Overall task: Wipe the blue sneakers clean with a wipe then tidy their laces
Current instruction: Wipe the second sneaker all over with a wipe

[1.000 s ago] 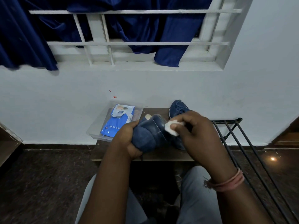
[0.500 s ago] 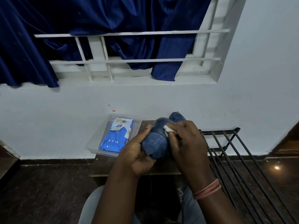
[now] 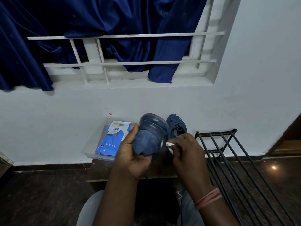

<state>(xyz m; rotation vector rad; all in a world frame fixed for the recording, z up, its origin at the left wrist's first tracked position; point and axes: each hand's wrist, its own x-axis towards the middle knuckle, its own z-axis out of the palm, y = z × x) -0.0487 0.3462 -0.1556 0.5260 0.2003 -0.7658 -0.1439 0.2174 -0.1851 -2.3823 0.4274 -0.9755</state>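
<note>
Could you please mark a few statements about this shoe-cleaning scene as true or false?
1. The left hand grips a sneaker. True.
2. The right hand is empty. False: it pinches a white wipe.
3. The second sneaker lies on the rack. False: it sits on the table, left of the rack.
4. The wipes pack lies in a clear tray. True.

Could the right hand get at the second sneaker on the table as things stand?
Probably yes: the second sneaker lies just beyond the right hand with nothing between them, though that hand pinches a wipe and would need to free its fingers.
</note>
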